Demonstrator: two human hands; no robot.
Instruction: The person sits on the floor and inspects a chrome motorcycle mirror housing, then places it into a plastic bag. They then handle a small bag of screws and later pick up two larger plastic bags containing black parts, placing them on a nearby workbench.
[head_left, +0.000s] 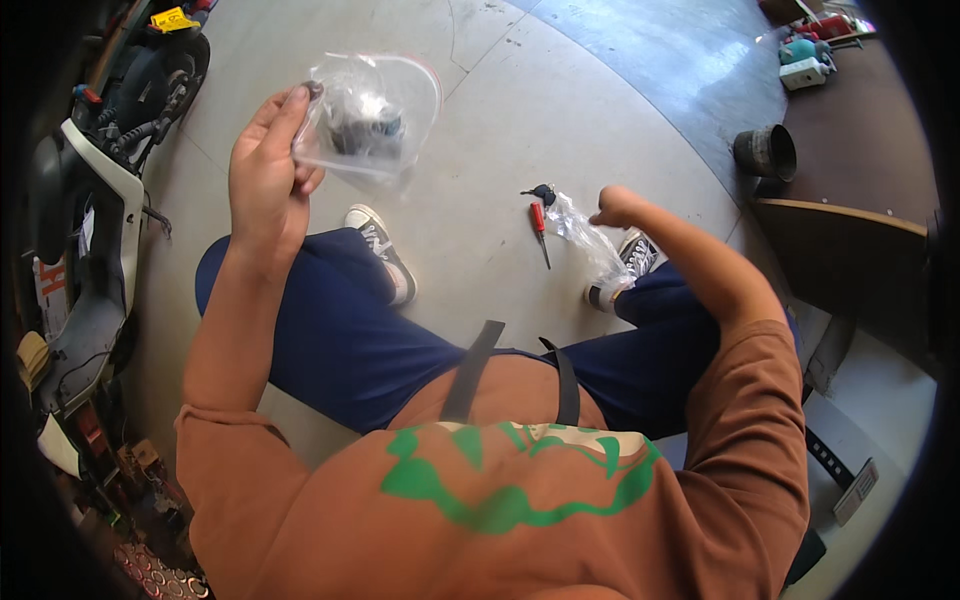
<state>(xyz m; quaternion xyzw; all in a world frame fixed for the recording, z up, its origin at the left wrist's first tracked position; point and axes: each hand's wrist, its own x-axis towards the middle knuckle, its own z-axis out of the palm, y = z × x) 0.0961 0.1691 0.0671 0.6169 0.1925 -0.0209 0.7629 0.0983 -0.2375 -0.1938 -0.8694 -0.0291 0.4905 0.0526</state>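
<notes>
My left hand (270, 154) pinches the side edge of a clear zip-lock plastic bag (420, 112), raised above the floor. Inside the bag sits a dark object (367, 135), blurred by the folds of plastic. My right hand (621, 208) is curled beside a crumpled clear plastic wrapper (589, 236) near my right shoe. Its fingertips are turned away, so whether they grip the wrapper cannot be told. Left of the wrapper lies a screwdriver (537, 217) with a red handle, its tip toward me. Keys with a black head (545, 194) lie just beyond it.
A partly dismantled motorcycle or scooter (135, 112) stands along the left, with its pale body panel (112, 172). On the right, a black bucket (765, 152) lies tilted beside a brown board (855, 142). Bottles and a white container (804, 73) stand farther back.
</notes>
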